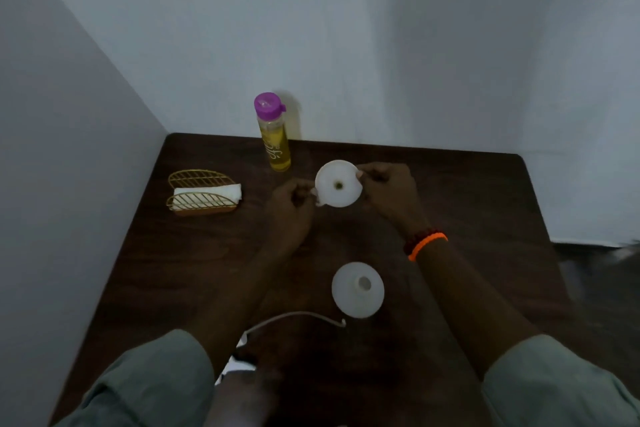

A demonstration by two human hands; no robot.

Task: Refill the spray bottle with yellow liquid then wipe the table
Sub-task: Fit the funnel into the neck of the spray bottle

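Observation:
A white funnel (337, 184) is held above the dark wooden table (467, 191), its mouth facing up. My left hand (289, 210) pinches the funnel's small tab at its lower left. My right hand (388, 192) pinches the rim on the right side. A clear bottle of yellow liquid (274, 135) with a purple cap stands at the table's far edge by the wall. The white spray bottle (357, 289) stands nearer to me, neck open, seen from above. Its removed spray head with a thin white tube (298, 315) lies at the front, the head partly hidden by my arm.
A gold wire holder (199, 192) with a folded white cloth (211, 193) in it sits at the table's left. Walls close off the far and left sides. The floor shows past the table's right edge.

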